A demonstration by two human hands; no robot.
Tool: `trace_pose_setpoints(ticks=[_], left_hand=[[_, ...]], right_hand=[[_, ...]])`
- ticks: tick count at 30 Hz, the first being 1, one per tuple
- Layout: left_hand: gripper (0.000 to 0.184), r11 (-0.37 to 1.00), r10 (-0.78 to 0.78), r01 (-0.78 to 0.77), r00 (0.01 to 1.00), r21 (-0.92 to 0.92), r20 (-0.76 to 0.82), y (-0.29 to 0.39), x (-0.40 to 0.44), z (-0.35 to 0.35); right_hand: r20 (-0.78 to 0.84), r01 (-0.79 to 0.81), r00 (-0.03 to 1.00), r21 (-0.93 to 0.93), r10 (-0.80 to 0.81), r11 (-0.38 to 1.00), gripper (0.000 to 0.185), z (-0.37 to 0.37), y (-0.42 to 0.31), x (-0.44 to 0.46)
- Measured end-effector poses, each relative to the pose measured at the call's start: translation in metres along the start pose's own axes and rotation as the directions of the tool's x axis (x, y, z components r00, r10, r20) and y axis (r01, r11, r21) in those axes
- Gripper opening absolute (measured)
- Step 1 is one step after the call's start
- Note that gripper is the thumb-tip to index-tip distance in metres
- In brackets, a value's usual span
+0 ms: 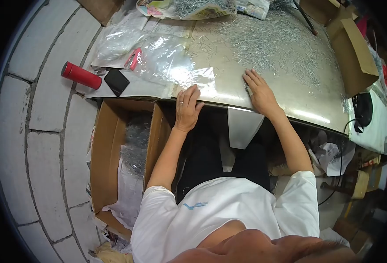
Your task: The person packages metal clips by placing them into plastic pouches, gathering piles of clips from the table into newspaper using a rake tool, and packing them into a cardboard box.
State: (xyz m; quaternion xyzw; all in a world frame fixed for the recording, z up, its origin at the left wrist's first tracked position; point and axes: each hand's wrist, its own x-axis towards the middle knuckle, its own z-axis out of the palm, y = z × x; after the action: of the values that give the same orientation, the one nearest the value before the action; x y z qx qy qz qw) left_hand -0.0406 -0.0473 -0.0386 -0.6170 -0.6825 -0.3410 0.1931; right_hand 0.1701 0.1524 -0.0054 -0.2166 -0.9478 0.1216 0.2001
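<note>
My left hand (187,109) rests at the front edge of the metal tabletop, beside clear plastic bags (165,57); its fingers are slightly bent and the thumb stands apart, with nothing visible in it. Further right, my right hand (261,93) lies on the metal tabletop (220,90), fingers stretched out. A small dark patch shows beside its palm, too small to make out. Beyond that hand, many thin metal pieces (272,48) are scattered over the surface. More of them lie in a printed plastic bag (187,16) at the back.
On the left are a red cylinder (81,76), a black phone-like object (116,82) and a red stapler-like tool (134,59). Below stands a cardboard box (110,153) with a plastic bag inside. An open carton (356,57) and a black cable (341,162) are at the right.
</note>
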Motion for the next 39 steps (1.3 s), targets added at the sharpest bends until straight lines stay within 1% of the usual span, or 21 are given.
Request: trace_pose_setpoints(ticks=[2,4,8,10,12,13,14,16,18,20,22,23,24,25,26,28,30,32,35,37,39], left_hand=[[0.045,0.998,0.008,-0.011,0.998,-0.056,-0.055,-0.002,-0.002,0.004],[0.045,0.998,-0.014,0.016,1.000,-0.053,0.022,0.004,0.003,-0.005],[0.018,0.979,-0.031,0.044,0.997,-0.201,0.065,0.006,0.023,-0.011],[0.007,0.958,-0.093,0.086,0.996,-0.272,-0.015,0.000,0.023,0.001],[0.013,0.843,-0.325,0.347,0.938,-0.410,0.125,0.004,0.028,-0.001],[0.028,0.592,-0.418,0.498,0.862,-0.633,0.287,0.010,0.029,-0.005],[0.028,0.595,-0.409,0.492,0.866,-0.636,0.288,0.020,0.026,-0.008],[0.037,0.279,-0.412,0.534,0.817,-0.798,0.403,0.061,0.021,-0.026],[0.042,0.101,-0.416,0.522,0.795,-0.847,0.441,0.093,0.005,-0.027],[0.041,0.054,-0.440,0.541,0.767,-0.839,0.467,0.117,-0.012,-0.024],[0.039,0.133,-0.399,0.549,0.792,-0.825,0.462,0.130,-0.024,-0.031],[0.038,0.193,-0.446,0.517,0.803,-0.834,0.395,0.137,-0.029,-0.035],[0.037,0.254,-0.489,0.488,0.810,-0.835,0.325,0.141,-0.034,-0.039],[0.030,0.214,-0.498,0.462,0.810,-0.861,0.311,0.143,-0.039,-0.044],[0.030,0.215,-0.497,0.464,0.810,-0.859,0.313,0.145,-0.044,-0.048],[0.020,0.137,-0.582,0.472,0.750,-0.871,0.315,0.148,-0.053,-0.056],[0.015,0.073,-0.585,0.464,0.737,-0.883,0.339,0.147,-0.064,-0.057],[0.010,0.004,-0.593,0.461,0.716,-0.887,0.369,0.148,-0.072,-0.061],[0.005,-0.110,-0.579,0.465,0.689,-0.879,0.437,0.146,-0.081,-0.072],[0.004,0.085,-0.508,0.649,0.681,-0.756,0.527,0.135,-0.098,-0.066],[0.006,0.250,-0.516,0.646,0.719,-0.721,0.465,0.138,-0.109,-0.060]], right_hand=[[0.007,-0.008,1.000,0.002,0.008,1.000,0.059,0.000,0.000,0.001],[0.003,-0.041,0.999,0.052,0.041,0.998,0.054,-0.002,-0.003,0.001],[-0.124,-0.007,0.992,0.009,0.008,1.000,0.048,-0.020,-0.024,-0.009],[-0.202,-0.042,0.975,0.241,0.093,0.970,0.044,-0.033,-0.047,-0.029],[-0.236,-0.023,0.967,0.279,0.091,0.960,0.041,-0.034,-0.060,-0.049],[-0.211,-0.017,0.971,0.404,0.112,0.915,0.041,-0.034,-0.066,-0.059],[-0.185,-0.013,0.974,0.520,0.128,0.854,0.041,-0.035,-0.072,-0.068],[-0.149,-0.055,0.970,0.637,0.193,0.769,0.034,-0.037,-0.086,-0.079],[0.182,-0.267,0.944,0.911,0.274,0.314,0.033,-0.037,-0.098,-0.087],[0.260,-0.326,0.941,0.863,0.214,0.385,0.030,-0.043,-0.108,-0.094],[0.491,-0.561,0.827,0.683,0.275,0.468,0.027,-0.036,-0.105,-0.105],[0.489,-0.562,0.827,0.682,0.278,0.468,0.027,-0.032,-0.106,-0.112],[0.457,-0.520,0.850,0.804,0.261,0.289,0.026,-0.029,-0.110,-0.119],[0.419,-0.453,0.872,0.886,0.252,0.095,0.026,-0.027,-0.113,-0.125],[0.419,-0.453,0.872,0.887,0.253,0.092,0.026,-0.026,-0.118,-0.130],[0.445,-0.403,0.868,0.891,0.221,-0.209,0.031,-0.030,-0.134,-0.133],[0.443,-0.397,0.844,0.895,0.303,-0.203,0.028,-0.021,-0.146,-0.136],[0.254,-0.344,0.914,0.899,0.317,0.272,0.012,0.006,-0.145,-0.145],[0.201,-0.336,0.927,0.821,0.317,0.461,0.006,0.004,-0.157,-0.155],[0.172,-0.315,0.940,0.769,0.295,0.556,0.005,0.001,-0.162,-0.159],[0.319,-0.453,0.877,0.799,0.360,0.394,0.007,-0.001,-0.168,-0.165]])
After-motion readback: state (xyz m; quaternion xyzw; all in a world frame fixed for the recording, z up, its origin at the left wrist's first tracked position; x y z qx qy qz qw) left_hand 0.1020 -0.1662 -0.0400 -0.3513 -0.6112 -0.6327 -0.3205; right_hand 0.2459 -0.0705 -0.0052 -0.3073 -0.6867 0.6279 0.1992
